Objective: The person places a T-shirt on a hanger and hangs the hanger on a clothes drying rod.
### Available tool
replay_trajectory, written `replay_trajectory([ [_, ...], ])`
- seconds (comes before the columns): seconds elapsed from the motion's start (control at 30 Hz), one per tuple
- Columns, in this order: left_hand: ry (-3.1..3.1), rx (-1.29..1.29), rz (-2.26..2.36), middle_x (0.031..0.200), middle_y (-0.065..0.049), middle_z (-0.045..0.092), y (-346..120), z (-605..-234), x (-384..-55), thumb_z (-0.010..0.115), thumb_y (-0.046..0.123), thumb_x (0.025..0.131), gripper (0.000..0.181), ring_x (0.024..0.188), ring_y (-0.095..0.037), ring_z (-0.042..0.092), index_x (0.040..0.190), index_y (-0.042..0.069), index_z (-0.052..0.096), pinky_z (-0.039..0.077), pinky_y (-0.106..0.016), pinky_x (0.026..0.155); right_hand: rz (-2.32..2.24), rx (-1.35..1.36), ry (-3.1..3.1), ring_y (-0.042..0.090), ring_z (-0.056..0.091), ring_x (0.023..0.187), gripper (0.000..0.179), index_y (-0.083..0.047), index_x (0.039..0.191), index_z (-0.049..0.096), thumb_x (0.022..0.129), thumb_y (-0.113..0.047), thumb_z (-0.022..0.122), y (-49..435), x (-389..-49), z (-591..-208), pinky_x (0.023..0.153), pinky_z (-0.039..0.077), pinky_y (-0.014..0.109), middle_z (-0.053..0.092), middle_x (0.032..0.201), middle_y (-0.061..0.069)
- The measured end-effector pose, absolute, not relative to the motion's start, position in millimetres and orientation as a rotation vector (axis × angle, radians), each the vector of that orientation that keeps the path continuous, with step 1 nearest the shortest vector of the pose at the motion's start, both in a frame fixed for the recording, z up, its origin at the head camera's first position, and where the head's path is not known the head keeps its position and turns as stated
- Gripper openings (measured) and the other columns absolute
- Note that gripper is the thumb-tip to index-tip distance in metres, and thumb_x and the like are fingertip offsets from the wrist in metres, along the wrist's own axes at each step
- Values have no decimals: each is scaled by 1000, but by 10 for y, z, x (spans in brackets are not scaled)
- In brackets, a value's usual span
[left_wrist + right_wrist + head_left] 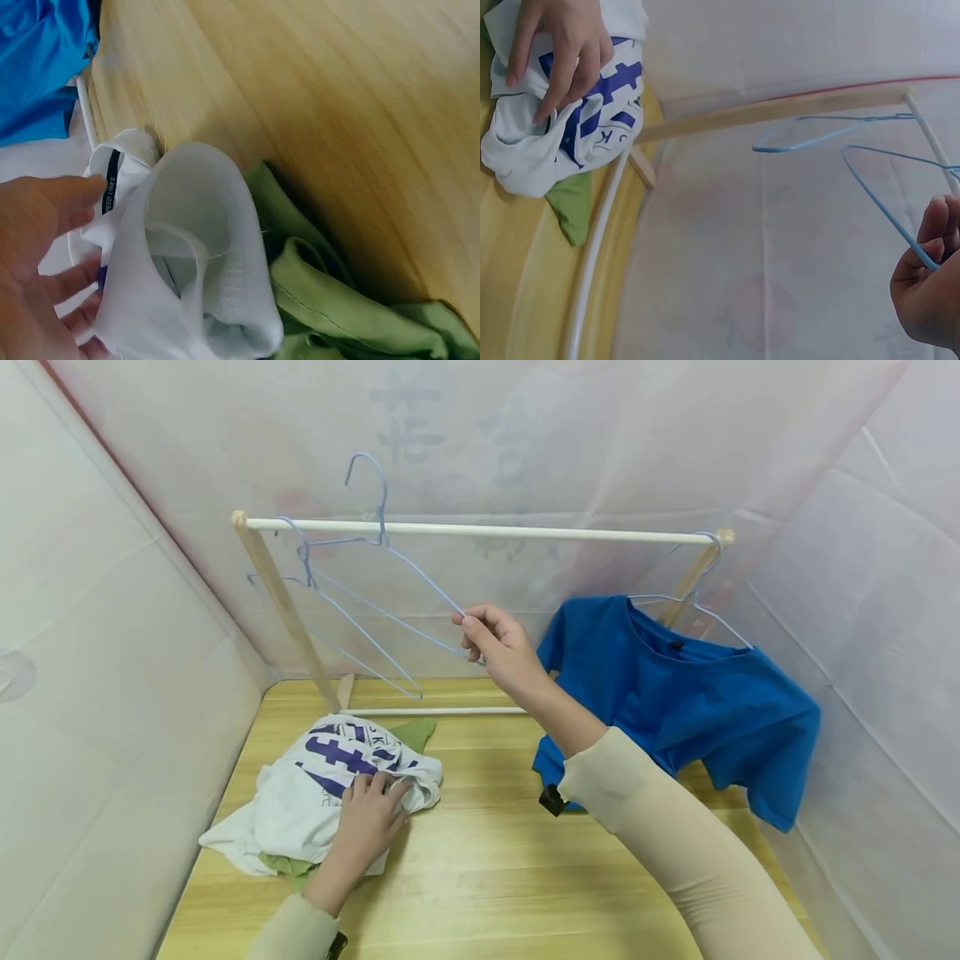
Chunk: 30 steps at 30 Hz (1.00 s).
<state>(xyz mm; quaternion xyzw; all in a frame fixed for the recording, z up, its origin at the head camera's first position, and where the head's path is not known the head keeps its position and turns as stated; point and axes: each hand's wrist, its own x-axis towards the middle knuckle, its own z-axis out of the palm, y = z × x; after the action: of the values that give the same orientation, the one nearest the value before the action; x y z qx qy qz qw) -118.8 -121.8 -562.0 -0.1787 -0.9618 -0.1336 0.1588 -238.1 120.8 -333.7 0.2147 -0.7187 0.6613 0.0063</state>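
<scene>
**Hanger up on the right, white shirt down on the left**

Blue wire hanger [390, 560] is pinched at its shoulder by the right hand [498, 647], raised near the rail [480, 532], its long axis slanting up-left to the hook above the rail. Below and to the left, the left hand [367, 818] grips the crumpled white T-shirt [307, 793] lying on the bench [480, 877], well apart from the hanger. A green garment [337, 307] lies mostly hidden beneath. Two more hangers [352, 635] overlap, hard to separate. A blue T-shirt [675, 702] hangs at right.
</scene>
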Motion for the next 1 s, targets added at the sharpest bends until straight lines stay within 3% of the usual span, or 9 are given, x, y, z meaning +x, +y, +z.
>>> replay_trajectory([
  [0.17,-2776,-438,-302,103,-13,60,-1202,-5685,-1252,82,16,71,54,91,-40,50,123,23,67,42,-50,66,2041,657,-2247,29,50,85,29,-1,119,59,108,-24,46,1346,-2298,-3334,75,50,30,58,95,10],
  [0.33,-2848,-407,-277,99,-12,60,-1214,-5715,-1279,78,7,70,83,87,-38,49,145,30,52,43,-49,67,2006,630,-2234,23,51,80,31,2,119,60,108,-23,46,1496,-2238,-3371,73,50,28,57,94,15],
  [0.43,-2861,-399,-306,98,-12,61,-1216,-5692,-1299,79,9,68,91,88,-37,49,151,26,45,44,-50,68,1992,600,-2234,21,52,77,31,2,118,61,107,-23,47,1595,-2213,-3409,71,50,27,58,90,11],
  [0.5,-2842,-395,-345,97,-14,63,-1217,-5657,-1320,79,10,67,85,88,-38,51,147,19,50,45,-50,68,1989,587,-2226,21,52,76,30,3,117,61,107,-23,48,1660,-2197,-3432,70,50,26,58,88,7],
  [0.6,-2796,-388,-390,93,-13,66,-1206,-5582,-1356,74,8,67,60,86,-37,53,126,10,66,45,-51,66,1983,581,-2208,23,52,77,30,5,116,60,107,-21,48,1763,-2164,-3455,70,51,25,59,87,5],
  [0.73,-2756,-383,-411,89,-10,68,-1197,-5459,-1400,68,4,67,36,83,-35,54,102,9,72,43,-50,66,1982,581,-2198,26,52,79,29,5,116,60,107,-20,49,1877,-2113,-3477,73,51,26,60,89,6],
  [0.87,-2687,-376,-482,94,-8,70,-1161,-5305,-1432,65,4,71,36,83,-33,53,105,12,72,40,-48,66,2018,592,-2174,26,52,78,28,4,117,60,107,-20,48,1968,-2051,-3485,71,51,28,61,88,12],
  [1.0,-2604,-402,-605,93,-10,72,-1061,-5095,-1448,65,2,75,39,77,-31,56,112,12,66,45,-44,64,2043,586,-2163,21,59,72,28,4,117,58,107,-19,47,2054,-2000,-3502,68,53,26,65,79,11],
])
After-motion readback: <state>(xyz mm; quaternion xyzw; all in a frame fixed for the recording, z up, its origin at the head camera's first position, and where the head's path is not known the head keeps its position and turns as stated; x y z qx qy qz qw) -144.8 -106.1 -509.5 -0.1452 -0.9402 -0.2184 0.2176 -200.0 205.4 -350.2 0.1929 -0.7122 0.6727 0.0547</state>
